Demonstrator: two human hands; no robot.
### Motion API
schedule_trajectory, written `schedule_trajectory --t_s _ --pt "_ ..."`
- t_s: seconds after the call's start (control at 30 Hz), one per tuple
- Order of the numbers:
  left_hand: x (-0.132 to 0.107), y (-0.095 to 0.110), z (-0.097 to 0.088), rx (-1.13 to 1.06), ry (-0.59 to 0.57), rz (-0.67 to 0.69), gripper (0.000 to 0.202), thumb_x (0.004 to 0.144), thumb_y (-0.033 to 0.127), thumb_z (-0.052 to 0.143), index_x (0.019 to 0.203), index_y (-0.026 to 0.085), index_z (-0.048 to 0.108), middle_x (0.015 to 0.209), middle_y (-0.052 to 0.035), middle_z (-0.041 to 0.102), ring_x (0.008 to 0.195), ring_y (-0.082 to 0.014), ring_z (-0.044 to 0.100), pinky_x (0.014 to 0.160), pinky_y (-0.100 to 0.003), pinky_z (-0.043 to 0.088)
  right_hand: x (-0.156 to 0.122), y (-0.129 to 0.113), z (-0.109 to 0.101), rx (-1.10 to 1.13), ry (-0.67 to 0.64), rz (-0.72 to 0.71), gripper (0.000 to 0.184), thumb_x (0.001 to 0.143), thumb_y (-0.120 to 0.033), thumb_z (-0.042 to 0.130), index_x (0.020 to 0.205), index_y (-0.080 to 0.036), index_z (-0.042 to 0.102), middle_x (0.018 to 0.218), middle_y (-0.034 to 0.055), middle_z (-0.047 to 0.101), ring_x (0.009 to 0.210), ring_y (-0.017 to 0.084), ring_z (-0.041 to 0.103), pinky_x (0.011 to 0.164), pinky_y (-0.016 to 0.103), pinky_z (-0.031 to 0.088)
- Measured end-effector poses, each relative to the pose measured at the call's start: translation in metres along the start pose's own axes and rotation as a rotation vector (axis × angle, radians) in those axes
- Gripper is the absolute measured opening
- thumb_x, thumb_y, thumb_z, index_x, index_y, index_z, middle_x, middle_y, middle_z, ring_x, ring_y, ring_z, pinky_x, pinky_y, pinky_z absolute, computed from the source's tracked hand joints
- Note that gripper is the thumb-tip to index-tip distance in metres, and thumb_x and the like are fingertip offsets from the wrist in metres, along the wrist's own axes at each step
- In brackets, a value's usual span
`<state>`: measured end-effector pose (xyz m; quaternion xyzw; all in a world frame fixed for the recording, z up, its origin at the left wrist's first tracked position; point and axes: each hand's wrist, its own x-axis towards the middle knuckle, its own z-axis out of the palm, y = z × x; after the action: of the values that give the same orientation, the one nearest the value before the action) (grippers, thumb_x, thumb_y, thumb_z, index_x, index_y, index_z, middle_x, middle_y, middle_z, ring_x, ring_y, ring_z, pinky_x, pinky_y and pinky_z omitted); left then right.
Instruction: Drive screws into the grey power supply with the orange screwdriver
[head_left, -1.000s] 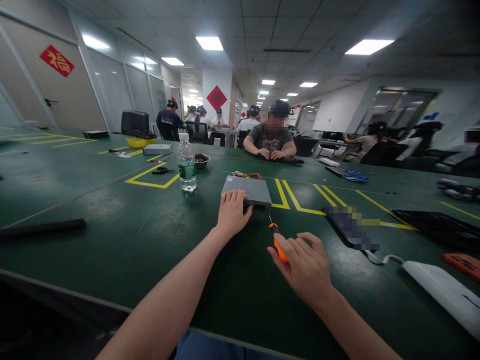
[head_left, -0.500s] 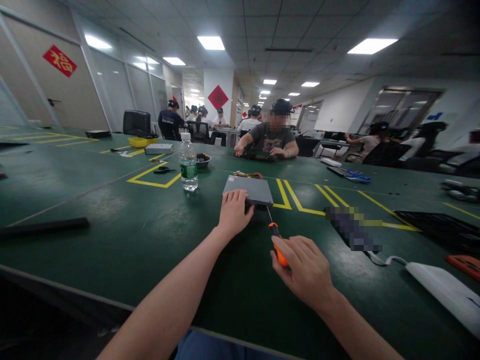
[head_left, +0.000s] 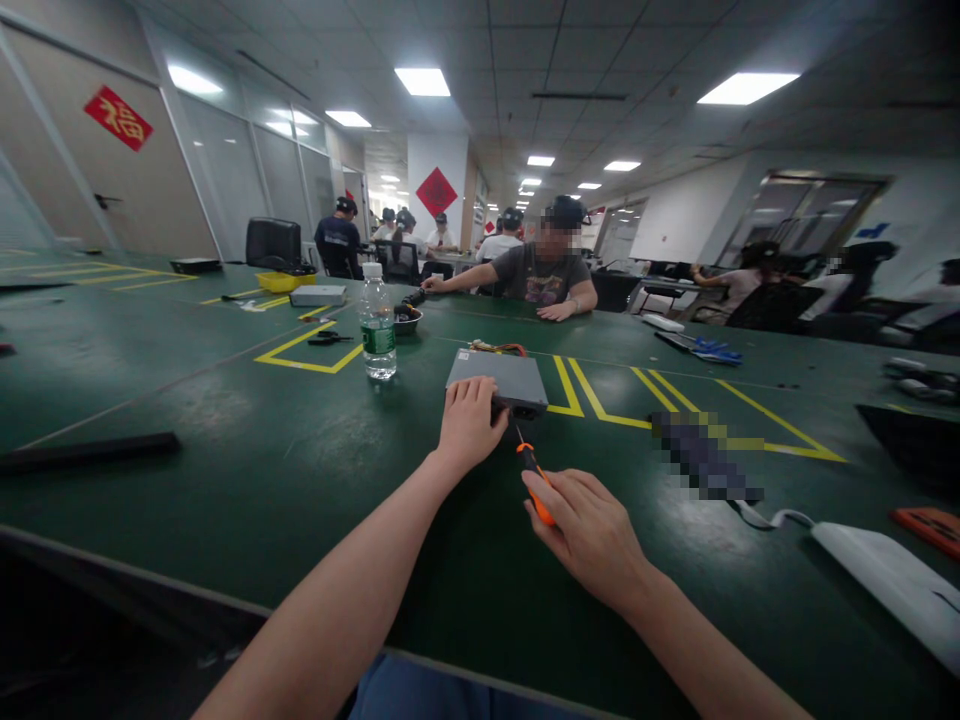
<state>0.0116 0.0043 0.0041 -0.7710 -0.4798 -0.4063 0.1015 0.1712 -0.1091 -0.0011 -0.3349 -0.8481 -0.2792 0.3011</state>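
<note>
A grey metal computer power supply (head_left: 504, 376) lies on the green table in front of me, with coloured wires (head_left: 499, 347) at its far side. My left hand (head_left: 471, 418) grips its near left corner, fingers on the top and thumb at the front face. In my right hand (head_left: 589, 525) is a screwdriver (head_left: 535, 482) with an orange and black handle. Its shaft points up toward the front face, by my left thumb. Whether the tip touches the power supply, I cannot tell.
A water bottle (head_left: 377, 325) stands left of the power supply, near a bowl (head_left: 407, 320). Across the table a co-worker (head_left: 551, 265) reaches toward the bowl. To the right are a blurred-out dark object (head_left: 705, 455) and a white device (head_left: 892, 575) with a cable. A black bar (head_left: 90, 455) lies left.
My right hand and the screwdriver have shifted left along the front of the power supply. My left hand stays put. The co-worker's arm now stretches toward the bowl; the dark item before them is gone.
</note>
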Motion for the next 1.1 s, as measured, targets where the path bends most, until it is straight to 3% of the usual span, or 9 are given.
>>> schedule_trajectory --t_s 0.77,0.97,1.1 --pt "0.0001 0.0003 -0.0004 -0.01 0.001 -0.004 0.026 0.077 0.028 0.052 0.1 0.021 0.045 0.108 -0.0057 0.054 0.106 -0.0218 0.046 0.094 -0.037 0.031 0.0025 -0.0022 0.0008 -0.024 -0.006 0.025 0.025 0.083 -0.017 0.048 0.108 -0.014 0.051 0.089 0.0072 0.062 0.078 0.015 0.057 0.075 0.031 0.047" --pt "-0.0004 0.0009 -0.0013 -0.004 -0.004 -0.002 0.025 0.076 0.026 0.051 0.101 0.021 0.046 0.109 -0.0061 0.054 0.106 -0.022 0.046 0.094 -0.038 0.031 0.0066 -0.0069 -0.0021 -0.109 0.014 0.021 0.025 0.083 -0.026 0.052 0.104 -0.013 0.056 0.099 0.0137 0.06 0.084 0.019 0.058 0.072 0.033 0.047" --pt "-0.0007 0.0006 -0.0008 0.003 -0.008 0.001 0.027 0.075 0.024 0.051 0.101 0.021 0.046 0.11 -0.0063 0.054 0.107 -0.0227 0.046 0.094 -0.039 0.031 0.0064 -0.0072 -0.0025 -0.078 0.028 -0.044 0.026 0.083 -0.013 0.046 0.108 -0.014 0.054 0.11 0.0152 0.058 0.084 0.017 0.059 0.074 0.031 0.048"
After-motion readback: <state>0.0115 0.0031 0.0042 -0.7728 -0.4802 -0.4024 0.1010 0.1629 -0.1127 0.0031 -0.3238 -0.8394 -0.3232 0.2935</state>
